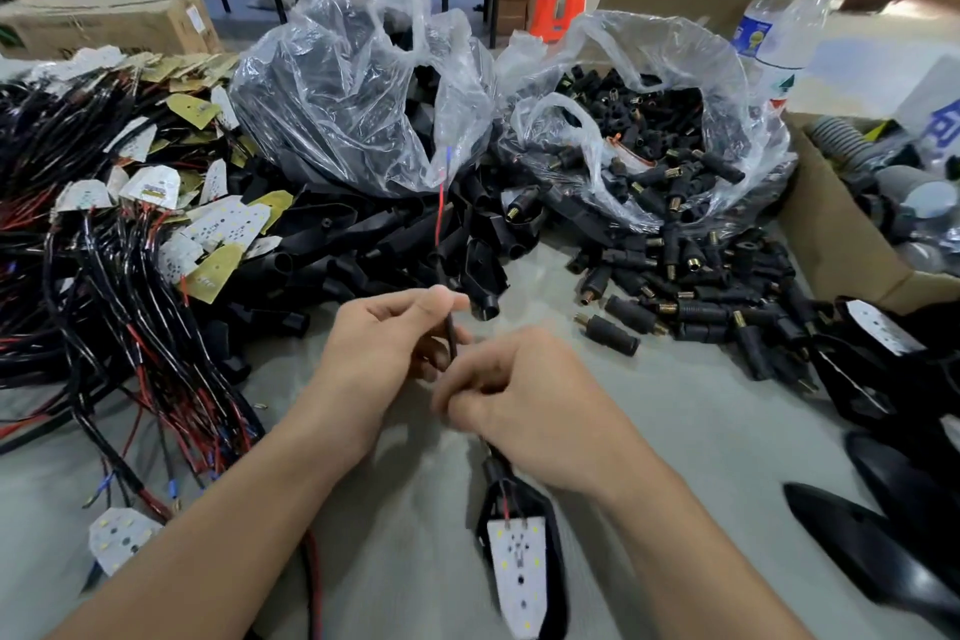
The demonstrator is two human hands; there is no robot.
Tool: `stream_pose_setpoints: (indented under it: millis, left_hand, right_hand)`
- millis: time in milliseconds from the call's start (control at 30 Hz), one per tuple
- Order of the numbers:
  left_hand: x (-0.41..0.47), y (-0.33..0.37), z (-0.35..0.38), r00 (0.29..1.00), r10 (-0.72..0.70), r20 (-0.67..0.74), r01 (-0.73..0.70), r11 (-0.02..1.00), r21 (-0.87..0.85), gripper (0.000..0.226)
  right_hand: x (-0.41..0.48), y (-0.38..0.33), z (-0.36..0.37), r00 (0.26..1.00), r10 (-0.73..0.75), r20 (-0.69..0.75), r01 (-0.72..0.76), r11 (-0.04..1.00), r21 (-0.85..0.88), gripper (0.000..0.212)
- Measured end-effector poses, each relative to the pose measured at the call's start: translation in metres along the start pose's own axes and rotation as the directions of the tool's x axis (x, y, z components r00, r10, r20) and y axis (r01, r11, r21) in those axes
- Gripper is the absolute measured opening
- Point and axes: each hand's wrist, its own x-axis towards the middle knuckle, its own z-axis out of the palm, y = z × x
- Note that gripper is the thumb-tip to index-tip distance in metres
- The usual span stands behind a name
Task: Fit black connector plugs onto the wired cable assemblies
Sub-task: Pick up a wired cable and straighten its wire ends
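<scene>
My left hand (382, 353) pinches a thin black cable (450, 334) between thumb and fingers; its red and blue wire ends (441, 203) stick upward. My right hand (524, 405) is curled round the same cable just below. From under that hand the cable runs down to a white LED board (519, 572) seated in a black housing (553, 582) near the bottom edge. Loose black connector plugs with brass tips (691, 307) lie scattered to the right. More plugs fill an open clear bag (660, 156).
A tangle of wired LED boards (130, 234) covers the left. Black housings spill from a second clear bag (363, 83) in the middle. A cardboard box (841, 244) and a water bottle (779, 31) stand at the right; finished black housings (883, 525) lie at the lower right.
</scene>
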Motion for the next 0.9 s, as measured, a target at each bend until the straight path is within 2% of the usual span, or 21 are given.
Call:
stream_pose_setpoints:
  millis: [67, 200, 267, 300, 333, 367, 400, 433, 467, 600, 700, 800, 833, 900]
  left_hand:
    - [0.002, 0.002, -0.003, 0.998, -0.005, -0.056, 0.002, 0.999, -0.052, 0.032]
    - [0.007, 0.003, -0.01, 0.987, 0.012, -0.162, -0.032, 0.992, -0.12, 0.032]
    - [0.008, 0.001, -0.011, 0.986, 0.031, -0.167, -0.049, 0.994, -0.102, 0.032]
    - [0.008, 0.0, -0.01, 0.986, 0.037, -0.161, -0.052, 0.995, -0.09, 0.032]
    - [0.008, -0.001, -0.011, 0.988, 0.044, -0.151, -0.056, 0.996, -0.076, 0.031]
    - [0.008, -0.002, -0.011, 0.989, 0.054, -0.136, -0.063, 0.996, -0.063, 0.029]
    - [0.008, -0.003, -0.011, 0.991, 0.065, -0.12, -0.072, 0.996, -0.052, 0.026]
    - [0.007, -0.004, -0.011, 0.992, 0.077, -0.103, -0.082, 0.996, -0.046, 0.022]
    - [0.007, -0.005, -0.012, 0.992, 0.089, -0.085, -0.093, 0.995, -0.04, 0.019]
    - [0.006, -0.005, -0.012, 0.991, 0.131, -0.028, -0.132, 0.991, -0.038, 0.008]
    - [0.007, -0.004, -0.01, 0.993, 0.091, -0.074, -0.101, 0.984, -0.148, 0.007]
    - [0.006, -0.006, -0.006, 0.992, 0.046, -0.115, -0.068, 0.978, -0.199, 0.008]
    - [0.006, -0.008, -0.005, 0.992, 0.039, -0.122, -0.061, 0.982, -0.18, 0.009]
    - [0.006, -0.009, -0.004, 0.992, 0.037, -0.117, -0.049, 0.993, -0.104, 0.012]
  right_hand:
    - [-0.001, -0.003, 0.0, 0.995, -0.003, 0.099, 0.012, 0.996, -0.092, 0.024]
    - [-0.004, -0.007, -0.008, 0.958, 0.007, 0.287, 0.041, 0.986, -0.159, 0.023]
    - [-0.006, -0.007, -0.012, 0.935, -0.002, 0.356, 0.037, 0.995, -0.093, 0.02]
    - [-0.005, -0.006, -0.012, 0.946, -0.002, 0.325, 0.001, 1.0, 0.003, 0.017]
    - [-0.004, -0.004, -0.012, 0.973, 0.004, 0.23, -0.029, 0.994, 0.106, 0.013]
    - [-0.002, -0.001, -0.012, 0.997, 0.028, 0.076, -0.041, 0.984, 0.171, 0.011]
    - [0.0, 0.003, -0.011, 0.995, 0.051, -0.09, -0.034, 0.983, 0.181, 0.01]
    - [0.002, 0.004, -0.009, 0.978, 0.071, -0.196, -0.041, 0.988, 0.151, 0.011]
    - [0.003, 0.004, -0.007, 0.972, 0.088, -0.216, -0.062, 0.99, 0.123, 0.013]
    - [0.004, 0.003, 0.008, 0.988, 0.128, -0.089, -0.126, 0.992, 0.026, 0.023]
    - [0.005, 0.003, 0.004, 0.991, 0.136, -0.011, -0.136, 0.991, -0.001, 0.032]
    - [0.004, 0.0, -0.007, 0.987, 0.143, 0.077, -0.142, 0.99, -0.021, 0.032]
    - [0.004, 0.0, -0.011, 0.988, 0.151, 0.044, -0.151, 0.989, -0.009, 0.031]
    - [0.006, 0.008, -0.018, 0.964, 0.182, -0.192, -0.186, 0.983, -0.003, 0.029]
